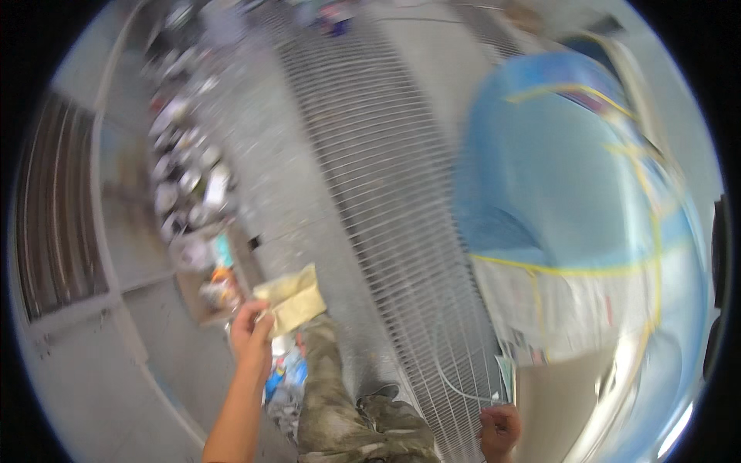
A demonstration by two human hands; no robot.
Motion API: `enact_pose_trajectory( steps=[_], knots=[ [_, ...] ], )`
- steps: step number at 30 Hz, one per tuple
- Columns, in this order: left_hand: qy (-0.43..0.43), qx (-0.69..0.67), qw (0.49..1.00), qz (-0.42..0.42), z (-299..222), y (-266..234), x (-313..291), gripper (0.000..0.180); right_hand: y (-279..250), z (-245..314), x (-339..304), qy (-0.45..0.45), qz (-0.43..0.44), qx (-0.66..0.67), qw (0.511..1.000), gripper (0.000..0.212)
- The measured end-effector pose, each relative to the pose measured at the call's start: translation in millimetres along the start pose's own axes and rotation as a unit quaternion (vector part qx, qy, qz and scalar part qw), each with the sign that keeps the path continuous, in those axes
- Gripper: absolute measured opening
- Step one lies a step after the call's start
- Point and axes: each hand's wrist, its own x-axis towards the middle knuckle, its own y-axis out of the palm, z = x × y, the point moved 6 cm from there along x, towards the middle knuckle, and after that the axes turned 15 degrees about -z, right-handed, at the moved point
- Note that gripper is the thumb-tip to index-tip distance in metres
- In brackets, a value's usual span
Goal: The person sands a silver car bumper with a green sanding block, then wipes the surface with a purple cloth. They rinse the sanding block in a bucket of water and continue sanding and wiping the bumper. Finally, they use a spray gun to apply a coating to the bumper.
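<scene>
My left hand (pixel 250 327) pinches one edge of a pale yellow creased sheet (pixel 290 299), held out above the floor near my leg. Whether the sheet is cloth or paper cannot be made out. At the lower right, my right hand (pixel 500 429) is closed, its fingers curled in; whatever it may hold is hidden. Beside that hand stands a car (pixel 571 185) with a pale blue panel. Yellow masking tape (pixel 567 271) and whitish masking paper (pixel 587 309) cover parts of it.
A metal floor grating (pixel 378 162) runs between me and the wall side. Along the left wall lie several cans (pixel 190 181) and an open cardboard box (pixel 202 301) of supplies. A thin pale hose (pixel 448 378) curves over the grating. Blue litter (pixel 287 374) lies by my leg.
</scene>
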Motion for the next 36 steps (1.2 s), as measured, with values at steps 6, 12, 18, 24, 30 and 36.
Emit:
enact_pose_trajectory(
  steps=[6,12,18,24,30,36],
  knots=[
    [-0.07,0.065,0.927,0.362,8.0,172.4,-293.0,0.016,-246.3,-113.9,-122.3,0.204,-0.349,0.427,0.809,0.019],
    [-0.028,0.22,0.762,0.608,132.7,243.7,-613.8,0.006,-279.8,-248.9,-254.9,0.348,-0.11,0.468,0.805,0.038],
    [-0.035,0.284,0.461,0.84,261.2,242.4,-877.8,0.029,-385.0,-298.1,-320.2,0.338,-0.24,0.625,0.662,0.07],
    [-0.141,0.367,0.432,0.812,385.3,228.3,-1045.0,0.031,-447.2,-402.0,-396.3,0.392,-0.459,0.599,0.526,0.027],
    [-0.012,0.343,0.282,0.896,490.8,189.0,-1158.3,0.065,-513.8,-492.2,-491.6,0.378,-0.665,0.397,0.507,0.029],
    [0.024,0.245,-0.158,0.956,565.7,64.0,-1295.5,0.09,-520.1,-607.7,-573.3,0.371,-0.634,0.522,0.433,0.037]
  ],
)
